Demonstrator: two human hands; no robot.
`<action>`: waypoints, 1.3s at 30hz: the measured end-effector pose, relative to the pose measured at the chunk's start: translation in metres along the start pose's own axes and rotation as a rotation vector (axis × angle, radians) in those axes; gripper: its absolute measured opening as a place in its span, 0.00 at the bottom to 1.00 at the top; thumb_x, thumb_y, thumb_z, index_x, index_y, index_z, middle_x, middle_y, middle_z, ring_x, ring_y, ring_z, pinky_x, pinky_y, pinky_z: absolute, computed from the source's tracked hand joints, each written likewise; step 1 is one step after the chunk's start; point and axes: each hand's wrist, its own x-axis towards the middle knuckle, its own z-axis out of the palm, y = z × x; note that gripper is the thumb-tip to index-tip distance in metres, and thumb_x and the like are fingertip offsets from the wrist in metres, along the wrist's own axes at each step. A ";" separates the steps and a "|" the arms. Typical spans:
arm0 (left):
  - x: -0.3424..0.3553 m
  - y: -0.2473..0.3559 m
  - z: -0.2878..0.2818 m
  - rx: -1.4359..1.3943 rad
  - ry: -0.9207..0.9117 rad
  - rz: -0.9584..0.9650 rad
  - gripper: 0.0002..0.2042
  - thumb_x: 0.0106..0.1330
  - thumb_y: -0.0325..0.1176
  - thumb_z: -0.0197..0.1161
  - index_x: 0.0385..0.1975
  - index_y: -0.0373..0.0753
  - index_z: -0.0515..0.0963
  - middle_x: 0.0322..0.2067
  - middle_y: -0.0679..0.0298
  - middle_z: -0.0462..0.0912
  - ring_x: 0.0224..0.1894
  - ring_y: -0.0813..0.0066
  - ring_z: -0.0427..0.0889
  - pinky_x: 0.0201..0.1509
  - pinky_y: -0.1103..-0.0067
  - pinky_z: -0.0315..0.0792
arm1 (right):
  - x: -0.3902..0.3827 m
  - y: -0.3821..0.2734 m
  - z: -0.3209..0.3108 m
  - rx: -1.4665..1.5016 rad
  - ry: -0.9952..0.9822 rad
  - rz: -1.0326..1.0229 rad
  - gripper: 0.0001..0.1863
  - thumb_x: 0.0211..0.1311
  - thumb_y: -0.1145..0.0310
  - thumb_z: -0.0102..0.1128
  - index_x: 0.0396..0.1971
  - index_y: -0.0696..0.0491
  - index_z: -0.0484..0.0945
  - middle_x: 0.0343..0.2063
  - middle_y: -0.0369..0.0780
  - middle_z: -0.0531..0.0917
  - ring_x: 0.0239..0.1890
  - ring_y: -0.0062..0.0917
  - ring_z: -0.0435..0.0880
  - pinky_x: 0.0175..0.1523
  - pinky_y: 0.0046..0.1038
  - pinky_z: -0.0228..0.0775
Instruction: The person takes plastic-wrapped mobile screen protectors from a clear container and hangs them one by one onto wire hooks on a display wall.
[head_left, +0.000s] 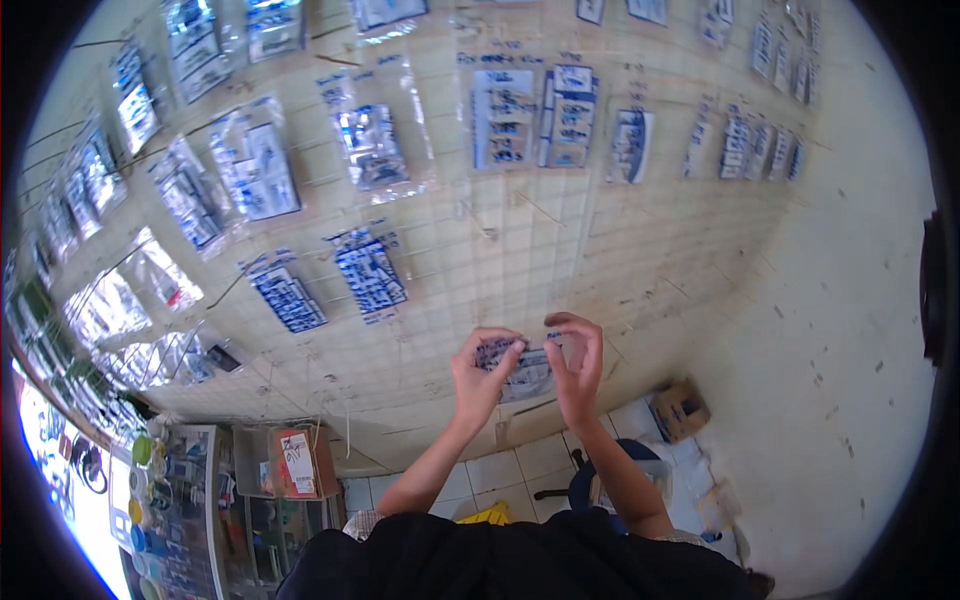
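Observation:
Both hands are raised against a cream wire-grid wall panel (pixel 520 260). Together they hold a small clear plastic packet (pixel 522 368) with a blue-and-white card inside, pressed to the grid. My left hand (pixel 480 375) pinches the packet's left edge. Its right edge and top are gripped by my right hand (pixel 578 365), fingers curled over it. Part of the packet is hidden behind my fingers. Other clear packets with blue cards hang on the grid, the nearest (pixel 368 272) up to the left.
Many bagged items (pixel 250 165) hang across the wall up and left. A glass display counter (pixel 185 510) with small goods and an orange-and-white box (pixel 297 462) stand lower left. A cardboard box (pixel 680 408) and blue stool (pixel 600 485) sit on the tiled floor.

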 end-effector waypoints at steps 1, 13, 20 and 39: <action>0.009 0.013 -0.003 0.055 0.044 0.051 0.07 0.54 0.24 0.62 0.31 0.33 0.74 0.27 0.65 0.79 0.32 0.84 0.76 0.36 0.86 0.70 | 0.009 0.000 0.012 0.093 0.002 0.049 0.11 0.50 0.81 0.57 0.34 0.57 0.68 0.39 0.43 0.71 0.44 0.27 0.71 0.50 0.26 0.61; 0.092 0.035 -0.009 0.061 0.205 0.150 0.08 0.53 0.29 0.64 0.27 0.32 0.74 0.22 0.65 0.79 0.25 0.85 0.75 0.30 0.88 0.69 | 0.085 0.003 0.064 0.110 0.054 0.054 0.06 0.53 0.78 0.55 0.31 0.58 0.71 0.29 0.36 0.76 0.32 0.17 0.75 0.40 0.19 0.67; 0.095 0.023 -0.006 0.036 0.208 0.119 0.08 0.53 0.30 0.64 0.26 0.32 0.75 0.20 0.65 0.78 0.23 0.87 0.73 0.28 0.88 0.67 | 0.084 0.016 0.061 0.018 0.053 0.026 0.05 0.54 0.78 0.55 0.31 0.58 0.73 0.29 0.36 0.76 0.31 0.18 0.76 0.38 0.19 0.67; 0.153 -0.053 -0.029 0.822 0.274 0.481 0.18 0.52 0.21 0.56 0.45 0.40 0.70 0.50 0.48 0.56 0.49 0.51 0.64 0.51 0.67 0.63 | 0.118 0.129 0.094 -0.459 -0.205 -0.241 0.24 0.48 0.87 0.48 0.45 0.49 0.75 0.38 0.45 0.66 0.38 0.35 0.70 0.44 0.31 0.64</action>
